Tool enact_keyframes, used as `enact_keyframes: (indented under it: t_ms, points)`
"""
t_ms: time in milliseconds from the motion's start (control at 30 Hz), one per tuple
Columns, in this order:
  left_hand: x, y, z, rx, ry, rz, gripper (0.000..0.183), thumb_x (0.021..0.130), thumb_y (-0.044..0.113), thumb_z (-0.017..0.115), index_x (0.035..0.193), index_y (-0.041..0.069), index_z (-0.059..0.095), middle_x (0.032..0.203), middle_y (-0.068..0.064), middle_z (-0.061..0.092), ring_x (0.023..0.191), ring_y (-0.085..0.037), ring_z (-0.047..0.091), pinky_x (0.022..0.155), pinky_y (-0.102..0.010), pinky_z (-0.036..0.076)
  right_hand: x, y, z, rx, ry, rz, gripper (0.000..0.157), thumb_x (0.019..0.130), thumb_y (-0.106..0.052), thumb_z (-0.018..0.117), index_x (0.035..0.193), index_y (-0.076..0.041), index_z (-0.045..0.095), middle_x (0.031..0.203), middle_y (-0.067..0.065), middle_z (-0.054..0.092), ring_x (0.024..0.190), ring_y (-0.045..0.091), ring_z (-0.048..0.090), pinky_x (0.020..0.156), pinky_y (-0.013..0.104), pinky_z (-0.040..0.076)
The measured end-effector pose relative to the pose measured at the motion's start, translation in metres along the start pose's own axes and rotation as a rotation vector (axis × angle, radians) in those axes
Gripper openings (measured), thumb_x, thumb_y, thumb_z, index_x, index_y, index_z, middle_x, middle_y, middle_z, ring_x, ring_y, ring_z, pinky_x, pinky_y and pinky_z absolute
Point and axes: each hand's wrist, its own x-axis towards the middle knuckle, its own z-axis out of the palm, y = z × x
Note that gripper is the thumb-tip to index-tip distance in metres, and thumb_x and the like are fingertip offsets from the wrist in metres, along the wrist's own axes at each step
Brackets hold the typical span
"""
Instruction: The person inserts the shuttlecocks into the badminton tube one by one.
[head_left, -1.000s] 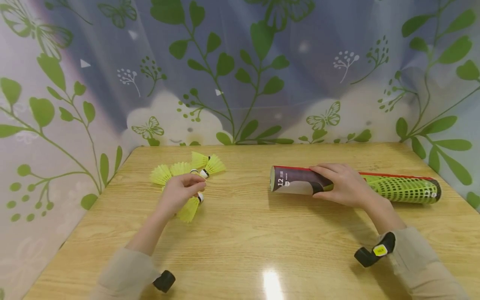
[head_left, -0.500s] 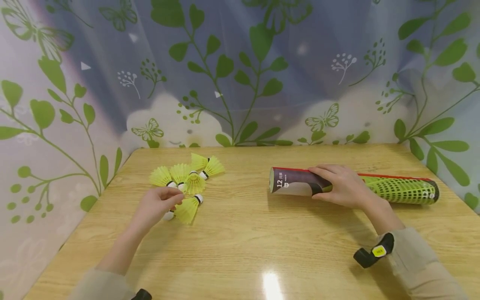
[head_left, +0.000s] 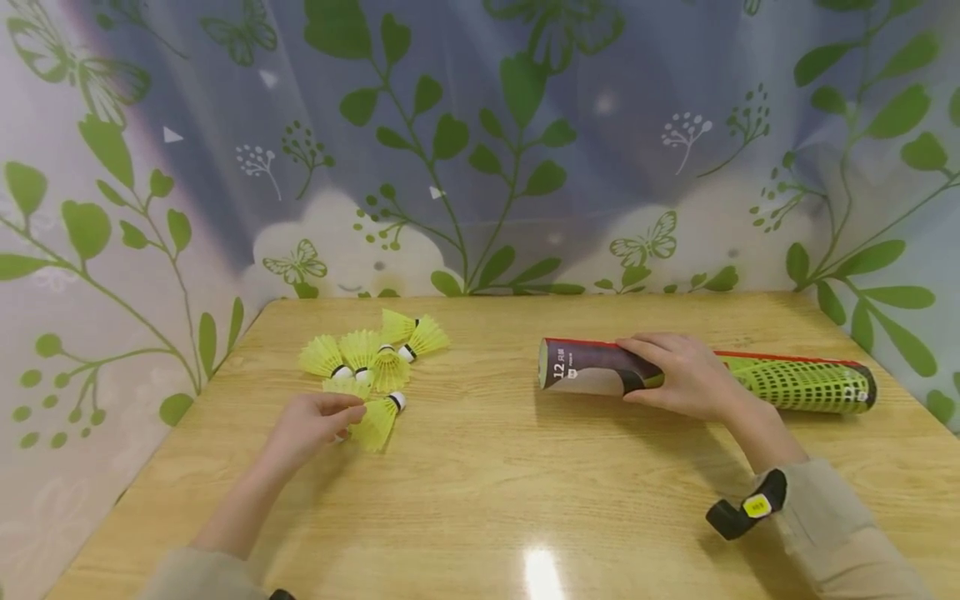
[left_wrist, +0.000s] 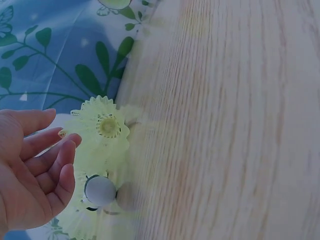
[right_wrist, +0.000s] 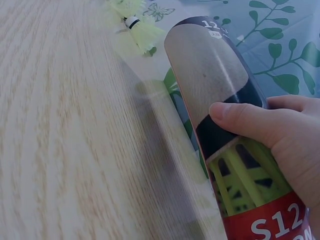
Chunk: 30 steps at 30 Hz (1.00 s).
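A cluster of yellow shuttlecocks (head_left: pixel 387 367) with white corks lies on the left of the wooden table. My left hand (head_left: pixel 311 429) hovers at the near side of the cluster, overlapping one shuttlecock (head_left: pixel 345 387) whose skirt shows beyond the fingers. In the left wrist view its fingers are loosely bent, thumb apart from them, beside a skirt (left_wrist: pixel 107 127) and a white cork (left_wrist: pixel 100 191), pinching nothing visible. On the right, my right hand (head_left: pixel 686 379) grips a long shuttlecock tube (head_left: pixel 806 385) from above; its thumb (right_wrist: pixel 240 117) lies along the printed side. The tube's left end faces the shuttlecocks.
The wooden table (head_left: pixel 480 500) fills the lower view. A curtain (head_left: pixel 480 150) with leaves and butterflies hangs right behind its far edge and along both sides. Two shuttlecocks (head_left: pixel 423 337) lie at the far side of the cluster.
My left hand has drawn back left and toward me from over the cluster, uncovering several shuttlecocks, then shifted slightly nearer. The right hand and tube have stayed in place.
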Motion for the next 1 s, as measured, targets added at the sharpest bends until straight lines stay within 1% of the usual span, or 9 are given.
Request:
enact_keyframes:
  t_ms: [100,167,233,467,633,700,867,1000]
  points:
    - [0.001,0.000,0.003,0.025,0.020,-0.011,0.036,0.089,0.029,0.063,0.112,0.001,0.067,0.096,-0.010,0.068,0.082,-0.019,0.062,0.067,-0.030,0.050,0.000,0.000,0.001,-0.002,0.005,-0.009,0.073,0.063,-0.035,0.086,0.125,-0.009,0.058,0.116,0.015,0.062,0.104,0.035,0.058,0.085,0.053,0.044]
    - [0.003,0.001,0.004,0.035,0.036,-0.016,0.035,0.089,0.029,0.063,0.111,0.002,0.068,0.091,-0.008,0.068,0.082,-0.018,0.062,0.066,-0.029,0.049,0.000,0.000,0.001,-0.004,-0.002,-0.003,0.073,0.063,-0.035,0.085,0.125,-0.009,0.058,0.117,0.014,0.061,0.104,0.035,0.058,0.086,0.053,0.044]
    - [0.003,0.002,0.006,0.043,0.054,-0.018,0.034,0.090,0.029,0.063,0.109,0.002,0.069,0.090,-0.008,0.069,0.082,-0.017,0.062,0.065,-0.028,0.050,-0.001,0.000,0.002,-0.005,-0.010,0.007,0.073,0.064,-0.036,0.085,0.126,-0.010,0.057,0.118,0.014,0.061,0.105,0.035,0.057,0.086,0.054,0.043]
    - [0.005,0.007,0.007,0.011,0.096,0.000,0.033,0.088,0.032,0.065,0.105,0.004,0.071,0.092,-0.009,0.069,0.081,-0.018,0.061,0.062,-0.027,0.048,-0.002,0.001,0.003,-0.009,-0.020,0.023,0.073,0.064,-0.036,0.085,0.127,-0.010,0.057,0.120,0.015,0.060,0.107,0.034,0.056,0.087,0.055,0.041]
    - [0.007,0.012,0.006,0.033,0.104,0.008,0.037,0.085,0.041,0.067,0.101,0.008,0.072,0.084,-0.005,0.066,0.072,-0.018,0.054,0.057,-0.028,0.044,-0.002,0.000,0.002,-0.009,-0.017,0.027,0.073,0.064,-0.035,0.085,0.126,-0.009,0.057,0.119,0.015,0.061,0.106,0.035,0.057,0.087,0.055,0.042]
    - [0.008,0.015,0.006,0.042,0.108,0.019,0.038,0.084,0.042,0.068,0.100,0.008,0.072,0.080,-0.003,0.065,0.070,-0.017,0.052,0.057,-0.028,0.042,-0.002,0.000,0.002,-0.010,-0.017,0.032,0.073,0.064,-0.036,0.085,0.126,-0.009,0.057,0.118,0.015,0.061,0.105,0.035,0.057,0.086,0.055,0.042]
    - [0.011,0.019,0.009,0.038,0.132,0.063,0.026,0.086,0.029,0.068,0.096,0.006,0.071,0.079,-0.003,0.066,0.072,-0.015,0.056,0.062,-0.028,0.044,-0.001,0.000,0.001,-0.011,-0.035,0.051,0.073,0.065,-0.036,0.084,0.127,-0.009,0.057,0.119,0.016,0.060,0.106,0.036,0.056,0.088,0.055,0.041]
    - [0.015,0.022,0.011,0.012,0.141,0.081,0.017,0.086,0.018,0.066,0.096,0.004,0.070,0.081,-0.005,0.067,0.075,-0.017,0.058,0.064,-0.028,0.045,-0.001,0.000,0.000,-0.013,-0.060,0.065,0.073,0.066,-0.038,0.083,0.128,-0.010,0.056,0.121,0.015,0.060,0.109,0.036,0.055,0.089,0.055,0.040]
